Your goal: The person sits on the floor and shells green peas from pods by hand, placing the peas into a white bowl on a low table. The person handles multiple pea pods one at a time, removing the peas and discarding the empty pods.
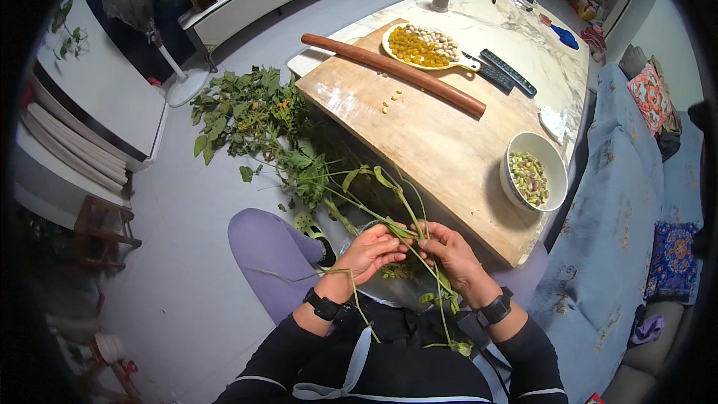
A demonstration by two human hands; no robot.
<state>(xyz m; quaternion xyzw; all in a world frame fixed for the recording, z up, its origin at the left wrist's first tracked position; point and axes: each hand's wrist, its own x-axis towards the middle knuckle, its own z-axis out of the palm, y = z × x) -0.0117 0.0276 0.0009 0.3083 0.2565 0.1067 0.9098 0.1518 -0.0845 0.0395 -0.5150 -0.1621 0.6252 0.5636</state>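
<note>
Green bean vines [412,210] with flat pods cross between my two hands, above my lap. My left hand [367,252] has its fingertips around a stem or pod near the crossing. Close beside it, my right hand [451,255] pinches the stems between thumb and fingers. One pod [383,178] hangs from the upper part of the vine, and leafy ends trail down over my right thigh. Below my hands, partly hidden by them, a container [387,296] holds loose green pieces, perhaps beans or pods. A loose stem [356,297] lies over my left wrist.
A wooden board [359,95] on the marble-look table bears a rolling pin [392,74], a bowl of shelled beans [507,179] and a few loose beans. Behind are a plate [470,62] with yellow and pale pieces, and remote controls [507,72]. Cut plants [252,115] heap on the floor.
</note>
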